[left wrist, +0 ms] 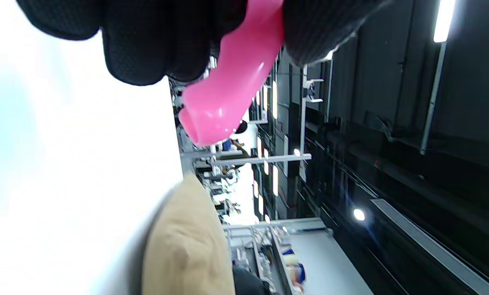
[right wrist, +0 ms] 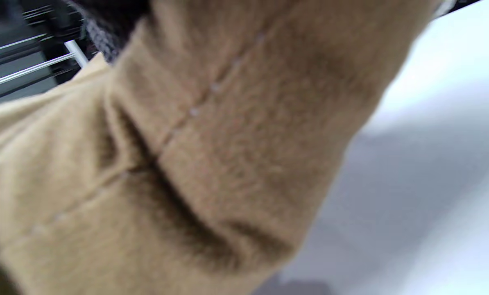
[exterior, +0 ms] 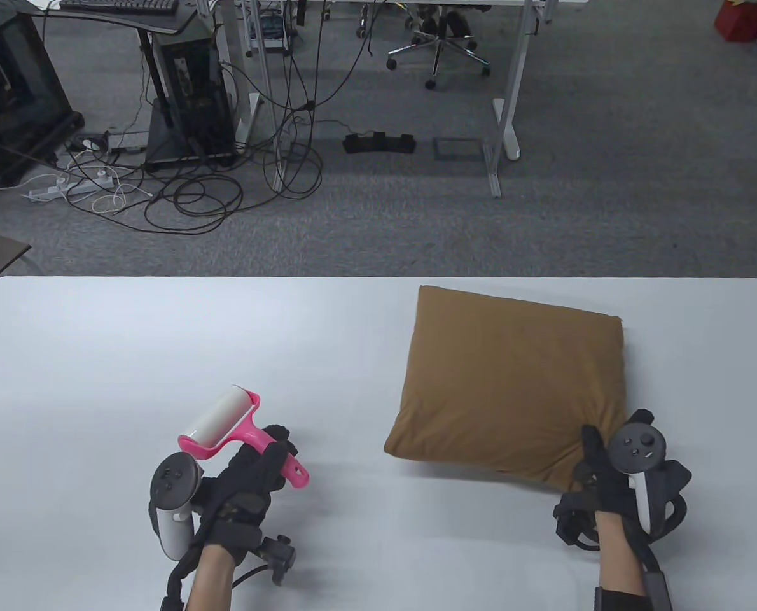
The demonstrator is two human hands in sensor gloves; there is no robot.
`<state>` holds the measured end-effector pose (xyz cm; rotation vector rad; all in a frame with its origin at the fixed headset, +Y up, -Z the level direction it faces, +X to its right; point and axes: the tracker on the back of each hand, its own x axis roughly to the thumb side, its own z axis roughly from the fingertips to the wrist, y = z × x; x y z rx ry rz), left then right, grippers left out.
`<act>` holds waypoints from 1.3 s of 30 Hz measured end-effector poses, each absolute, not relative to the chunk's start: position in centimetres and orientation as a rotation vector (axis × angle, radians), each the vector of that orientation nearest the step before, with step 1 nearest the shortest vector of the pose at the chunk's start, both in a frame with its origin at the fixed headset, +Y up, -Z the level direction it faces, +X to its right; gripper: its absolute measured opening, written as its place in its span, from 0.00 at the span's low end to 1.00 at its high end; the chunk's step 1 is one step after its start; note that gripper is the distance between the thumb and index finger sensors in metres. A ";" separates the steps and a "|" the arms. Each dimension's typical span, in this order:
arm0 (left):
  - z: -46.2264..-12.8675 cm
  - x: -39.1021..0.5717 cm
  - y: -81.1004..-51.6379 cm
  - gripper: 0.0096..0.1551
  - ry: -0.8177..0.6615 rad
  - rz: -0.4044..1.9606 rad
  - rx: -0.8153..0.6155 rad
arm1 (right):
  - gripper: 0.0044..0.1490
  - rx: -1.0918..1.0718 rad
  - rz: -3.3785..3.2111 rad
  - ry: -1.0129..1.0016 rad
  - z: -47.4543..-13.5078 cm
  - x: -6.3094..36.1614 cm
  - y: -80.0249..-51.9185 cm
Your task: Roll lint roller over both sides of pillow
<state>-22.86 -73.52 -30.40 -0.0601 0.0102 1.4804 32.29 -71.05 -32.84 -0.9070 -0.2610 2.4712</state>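
A brown square pillow (exterior: 512,382) lies on the right half of the white table (exterior: 130,356). My right hand (exterior: 598,468) grips its near right corner and lifts it slightly; the right wrist view is filled with the bunched pillow fabric (right wrist: 195,155). My left hand (exterior: 251,474) grips the pink handle of a lint roller (exterior: 229,423), whose white roll points up and away, left of the pillow and apart from it. In the left wrist view the pink handle end (left wrist: 224,106) sticks out below my gloved fingers (left wrist: 146,45), with the pillow (left wrist: 187,246) beyond.
The table's far edge runs just behind the pillow. Beyond it lies grey carpet with cables (exterior: 187,197), desk legs (exterior: 502,121) and an office chair (exterior: 439,44).
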 end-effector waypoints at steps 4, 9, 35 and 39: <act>-30.5 -23.2 -73.9 0.37 0.040 1.514 -0.100 | 0.51 -0.990 2.403 -0.232 -32.7 34.2 -71.8; -30.8 -23.7 -74.4 0.40 0.068 1.452 -0.190 | 0.53 -0.991 2.445 -0.245 -32.8 33.5 -71.9; -31.1 -30.9 -76.3 0.48 0.559 1.037 -0.062 | 0.52 0.289 2.868 -0.147 -28.6 11.5 -72.1; -31.2 -31.5 -75.8 0.46 0.587 0.833 0.032 | 0.51 0.306 2.871 -0.141 -28.6 11.4 -72.3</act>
